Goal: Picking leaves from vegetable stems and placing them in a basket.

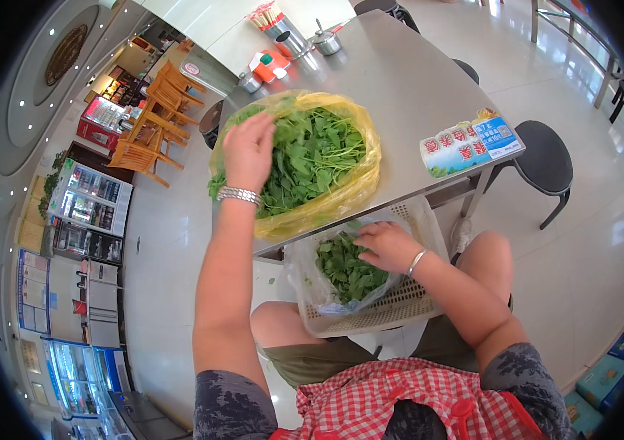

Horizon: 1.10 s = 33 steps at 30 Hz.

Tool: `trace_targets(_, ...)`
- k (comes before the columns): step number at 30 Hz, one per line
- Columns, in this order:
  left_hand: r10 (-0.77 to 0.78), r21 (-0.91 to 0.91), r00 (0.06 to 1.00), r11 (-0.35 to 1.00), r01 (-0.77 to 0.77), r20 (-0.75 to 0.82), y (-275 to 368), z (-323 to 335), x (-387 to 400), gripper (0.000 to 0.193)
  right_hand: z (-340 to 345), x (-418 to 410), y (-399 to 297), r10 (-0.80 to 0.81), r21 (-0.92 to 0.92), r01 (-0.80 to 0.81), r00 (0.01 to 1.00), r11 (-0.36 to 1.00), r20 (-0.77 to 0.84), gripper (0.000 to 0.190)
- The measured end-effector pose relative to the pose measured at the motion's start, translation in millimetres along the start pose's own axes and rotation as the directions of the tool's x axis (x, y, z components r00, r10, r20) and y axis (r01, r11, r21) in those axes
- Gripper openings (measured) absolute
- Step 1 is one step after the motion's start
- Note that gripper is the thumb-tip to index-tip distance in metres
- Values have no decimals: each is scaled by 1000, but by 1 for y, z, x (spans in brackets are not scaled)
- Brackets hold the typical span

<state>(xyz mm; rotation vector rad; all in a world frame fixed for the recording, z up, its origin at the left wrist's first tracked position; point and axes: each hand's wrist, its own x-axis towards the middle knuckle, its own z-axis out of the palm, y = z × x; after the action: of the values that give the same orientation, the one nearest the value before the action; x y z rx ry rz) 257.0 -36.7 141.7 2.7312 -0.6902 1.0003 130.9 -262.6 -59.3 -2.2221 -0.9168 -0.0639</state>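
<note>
My left hand (249, 148), with a metal watch on its wrist, reaches into the left side of a yellow plastic bag (370, 159). The bag lies wide open on a steel table, full of leafy green stems (312, 148). Its fingertips are partly hidden, so I cannot tell whether they grip a stem. My right hand (389, 245), wearing a silver bangle, is over picked green leaves (345, 269) with its fingers apart. Those leaves lie in a clear plastic bag (312, 286) inside a cream perforated plastic basket (372, 324), which is at my lap below the table edge.
On the steel table (400, 71) stand a chopstick holder (285, 36), a lidded metal pot (327, 42), a smaller metal pot (250, 82) and an orange box (271, 66). A printed sign (469, 143) covers the near right corner. Beside it stands a black stool (543, 157).
</note>
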Motion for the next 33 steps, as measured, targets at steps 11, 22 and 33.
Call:
trace_targets(11, -160, -50, 979, 985, 167, 123, -11, -64, 44, 17, 9, -4, 5, -31, -45, 32, 999, 998, 26, 28)
trace_targets(22, 10, -17, 748, 999, -29, -663, 33, -124, 52, 19, 9, -4, 2, -10, 13, 11, 999, 1000, -36, 28)
trace_targets(33, 238, 166, 971, 957, -239, 23, 83, -72, -183, 39, -32, 0, -37, -96, 703, -598, 732, 385, 675, 47)
